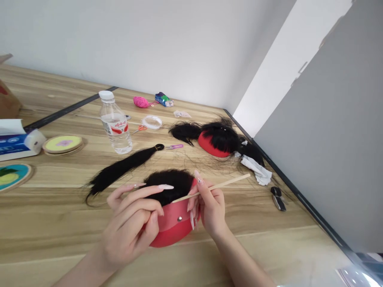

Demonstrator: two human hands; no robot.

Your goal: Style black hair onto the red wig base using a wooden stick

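Observation:
A red dome-shaped form (173, 239) with a translucent band and a metal stud lies in front of me, its far part covered by short black hair (169, 181). My right hand (209, 201) grips a thin wooden stick (229, 182), whose lower-left tip touches the border between the hair and the band. At the form's left side, my left hand (131, 223) is closed, thumb and fingertips pressed together near the hairline. Whatever lies in that pinch is too small to make out. Its upper fingers stretch over the hair.
Beyond are a tied black hair bundle (125, 169), a purple thread snipper (175, 146) and a second red form (212, 145) with black hair. A water bottle (119, 131), orange-handled scissors (140, 128) and pink yarn (140, 102) stand farther back. Embroidery hoops (62, 143) lie left; crumpled tissue (257, 169) lies right.

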